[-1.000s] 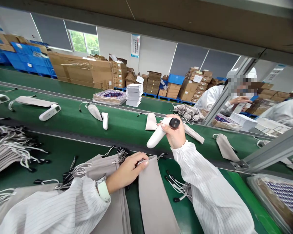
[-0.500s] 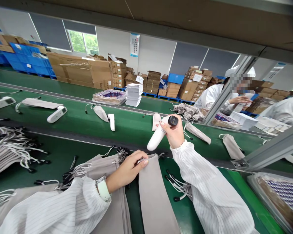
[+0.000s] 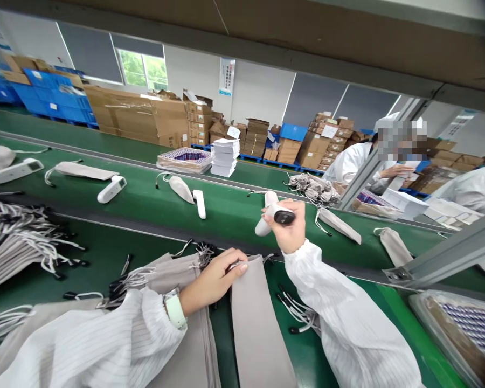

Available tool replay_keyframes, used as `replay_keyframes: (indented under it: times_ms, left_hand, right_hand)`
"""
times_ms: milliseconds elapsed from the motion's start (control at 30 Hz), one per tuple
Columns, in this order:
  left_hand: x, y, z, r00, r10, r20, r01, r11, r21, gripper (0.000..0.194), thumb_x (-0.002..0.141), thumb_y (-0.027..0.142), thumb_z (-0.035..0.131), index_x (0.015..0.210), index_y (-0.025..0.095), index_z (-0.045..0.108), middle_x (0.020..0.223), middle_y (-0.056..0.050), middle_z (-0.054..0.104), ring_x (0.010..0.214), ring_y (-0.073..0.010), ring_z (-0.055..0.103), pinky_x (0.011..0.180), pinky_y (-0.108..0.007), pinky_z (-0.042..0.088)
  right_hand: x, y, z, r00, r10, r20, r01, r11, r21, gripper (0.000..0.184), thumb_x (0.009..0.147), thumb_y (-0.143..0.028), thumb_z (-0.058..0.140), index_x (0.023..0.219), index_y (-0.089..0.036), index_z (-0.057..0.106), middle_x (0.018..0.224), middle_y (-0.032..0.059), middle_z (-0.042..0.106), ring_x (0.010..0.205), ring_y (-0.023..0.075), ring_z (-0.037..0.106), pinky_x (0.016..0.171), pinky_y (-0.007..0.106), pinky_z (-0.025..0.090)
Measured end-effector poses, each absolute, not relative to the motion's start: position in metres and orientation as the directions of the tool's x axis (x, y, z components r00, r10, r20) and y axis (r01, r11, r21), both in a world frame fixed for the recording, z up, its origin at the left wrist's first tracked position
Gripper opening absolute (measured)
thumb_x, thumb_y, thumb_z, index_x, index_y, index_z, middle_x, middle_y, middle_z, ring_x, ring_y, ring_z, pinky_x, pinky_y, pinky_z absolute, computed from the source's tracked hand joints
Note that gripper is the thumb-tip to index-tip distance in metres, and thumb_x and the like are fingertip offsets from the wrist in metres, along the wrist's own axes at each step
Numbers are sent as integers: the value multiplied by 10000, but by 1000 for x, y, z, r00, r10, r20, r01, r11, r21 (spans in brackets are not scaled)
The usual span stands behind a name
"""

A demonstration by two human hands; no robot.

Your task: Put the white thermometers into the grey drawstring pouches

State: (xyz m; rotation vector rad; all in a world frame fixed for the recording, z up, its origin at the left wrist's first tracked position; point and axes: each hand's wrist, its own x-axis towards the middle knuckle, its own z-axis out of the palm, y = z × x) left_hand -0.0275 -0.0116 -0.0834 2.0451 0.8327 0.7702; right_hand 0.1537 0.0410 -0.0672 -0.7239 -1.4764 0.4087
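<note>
In the head view, the left hand [image 3: 214,280] had its fingers curled in, thumb and fingertips closed on the top edge of a long grey pouch [image 3: 258,318] that lay toward the wearer on the green near surface [image 3: 89,248]. The right hand [image 3: 290,226], partly closed, gripped a white device with a black end [image 3: 274,214], raised over the green belt [image 3: 226,210], the black end turned toward the camera. Left of the held pouch lay a stack of grey pouches [image 3: 186,328], and right of it black-tipped cords [image 3: 299,310]. Along the belt lay white devices [image 3: 112,189] and grey pouches [image 3: 87,170]. Beyond, at the right, a person in white [image 3: 350,161] held something pale.
</note>
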Motion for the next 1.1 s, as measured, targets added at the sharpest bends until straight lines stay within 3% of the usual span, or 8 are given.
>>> replay_keyframes:
  times_ms: [133, 200, 333, 500, 633, 933, 1033, 1100]
  left_hand:
    - [-27, -11, -84, 597, 764, 246, 293, -493, 819, 233, 879, 332, 329, 791, 188, 490, 758, 13, 439, 720, -130, 425, 688, -241, 334]
    - [-28, -10, -84, 598, 764, 243, 297, -492, 818, 233, 880, 333, 326, 793, 188, 487, 755, 10, 434, 723, -132, 426, 688, -242, 336]
    - [-28, -11, -84, 614, 758, 221, 299, -482, 824, 235, 880, 344, 323, 798, 189, 480, 762, 10, 431, 723, -132, 424, 682, -238, 338]
    - [-27, -13, -82, 637, 749, 182, 291, -452, 843, 235, 874, 356, 335, 802, 188, 483, 766, 10, 423, 696, -124, 410, 640, -223, 335]
    - [-26, -14, -83, 624, 764, 164, 281, -416, 865, 229, 867, 364, 348, 798, 186, 475, 770, 9, 421, 687, -119, 405, 626, -217, 339]
    - [-27, -16, -85, 623, 779, 69, 224, -262, 939, 211, 852, 398, 383, 805, 194, 404, 740, 36, 372, 615, -88, 366, 548, -187, 321]
    - [-27, -17, -83, 611, 786, 96, 244, -302, 922, 207, 858, 388, 369, 803, 193, 409, 756, 27, 391, 621, -94, 381, 557, -196, 334]
    - [-27, -16, -81, 575, 796, 190, 253, -394, 884, 195, 860, 360, 373, 783, 187, 425, 801, 7, 409, 690, -111, 414, 628, -214, 359]
  right_hand:
    - [158, 44, -71, 42, 775, 631, 164, 618, -769, 308, 663, -252, 646, 860, -212, 412, 798, -8, 530, 698, 141, 592, 708, 354, 482]
    - [157, 42, -67, 102, 774, 625, 112, 615, -780, 330, 659, -251, 652, 863, -213, 396, 817, -9, 523, 715, 135, 591, 724, 355, 486]
    - [152, 34, -44, 216, 799, 561, -101, 590, -801, 401, 642, -272, 667, 883, -235, 349, 870, -18, 507, 735, 129, 595, 694, 346, 515]
    - [150, 30, -32, 144, 924, 353, -311, 381, -871, 433, 620, -293, 678, 875, -249, 331, 786, -48, 500, 627, 128, 603, 549, 309, 536]
    - [151, 30, -32, 128, 947, 294, -332, 320, -887, 441, 603, -294, 688, 856, -249, 330, 755, -57, 511, 624, 133, 606, 536, 299, 538]
    - [151, 27, -30, 94, 948, 304, -295, 318, -901, 413, 614, -308, 684, 827, -241, 336, 772, -50, 527, 643, 147, 618, 503, 273, 524]
    - [152, 28, -30, 106, 949, 296, -288, 314, -905, 433, 594, -326, 697, 820, -240, 338, 768, -50, 541, 635, 149, 618, 483, 262, 514]
    - [151, 27, -32, 31, 967, 254, -280, 252, -926, 422, 589, -358, 696, 804, -232, 357, 744, -53, 552, 615, 142, 612, 483, 263, 510]
